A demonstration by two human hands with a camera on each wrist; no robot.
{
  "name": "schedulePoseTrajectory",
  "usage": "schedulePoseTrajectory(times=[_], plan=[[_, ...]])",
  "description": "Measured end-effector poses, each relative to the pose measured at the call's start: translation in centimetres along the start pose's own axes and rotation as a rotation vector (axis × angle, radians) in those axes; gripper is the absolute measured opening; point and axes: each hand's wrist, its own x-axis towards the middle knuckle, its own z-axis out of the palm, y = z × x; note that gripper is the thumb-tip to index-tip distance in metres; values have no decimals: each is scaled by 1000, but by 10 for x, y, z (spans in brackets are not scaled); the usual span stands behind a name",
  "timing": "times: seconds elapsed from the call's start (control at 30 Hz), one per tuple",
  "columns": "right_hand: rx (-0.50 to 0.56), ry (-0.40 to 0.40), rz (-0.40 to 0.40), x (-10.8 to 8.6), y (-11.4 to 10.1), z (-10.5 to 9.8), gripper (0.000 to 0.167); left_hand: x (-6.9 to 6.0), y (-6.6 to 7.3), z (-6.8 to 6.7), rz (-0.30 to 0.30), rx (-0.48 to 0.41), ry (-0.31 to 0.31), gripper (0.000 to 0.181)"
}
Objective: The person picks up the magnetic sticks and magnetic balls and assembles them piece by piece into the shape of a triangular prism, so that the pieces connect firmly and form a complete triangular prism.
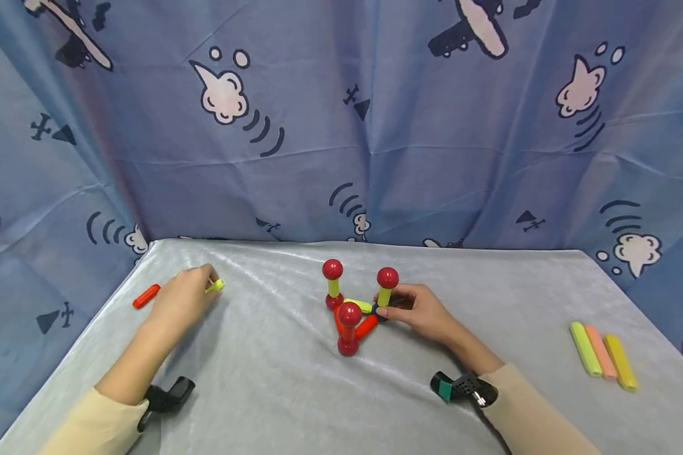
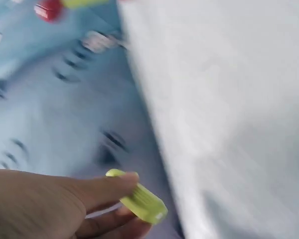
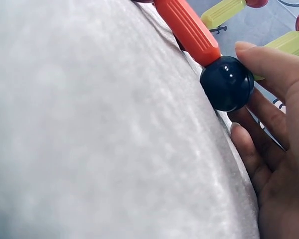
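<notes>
My left hand point(image 1: 183, 298) pinches a short yellow-green rod point(image 2: 145, 203) between thumb and fingers, over the table's left part. At mid-table stands a triangular frame of rods and balls. Its base has two orange-red rods point(image 1: 367, 327) and a yellow-green rod point(image 1: 357, 306). Three uprights carry red balls point(image 1: 332, 269) on top; two uprights are yellow-green and the front one is red. My right hand point(image 1: 424, 314) holds the frame's right corner, thumb and fingers about a dark blue ball point(image 3: 226, 83). An orange-red rod point(image 3: 190, 31) joins that ball.
A loose orange-red rod point(image 1: 146, 296) lies beside my left hand, near the table's left edge. On the right side a yellow-green rod point(image 1: 585, 349), a salmon rod point(image 1: 600, 352) and a yellow rod point(image 1: 621, 361) lie side by side. A patterned blue curtain point(image 1: 319, 126) hangs behind the table.
</notes>
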Motion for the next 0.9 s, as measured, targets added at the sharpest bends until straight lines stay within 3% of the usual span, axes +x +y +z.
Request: schedulePoseTrajectory(times=[0.1, 0.3, 0.47, 0.67, 0.9], plan=[[3, -4, -2, -1, 0, 1, 25, 11, 33, -7, 61, -135, -9, 15], [-5, 1, -14, -1, 1, 0, 24, 40, 97, -6, 336, -395, -48, 20], [1, 0, -16, 0, 2, 0, 24, 56, 134, 2, 449, -482, -95, 21], [20, 3, -27, 0, 2, -1, 22, 67, 157, 13, 493, -487, -136, 24], [19, 6, -30, -2, 0, -1, 24, 69, 161, 24, 498, -490, -159, 24]])
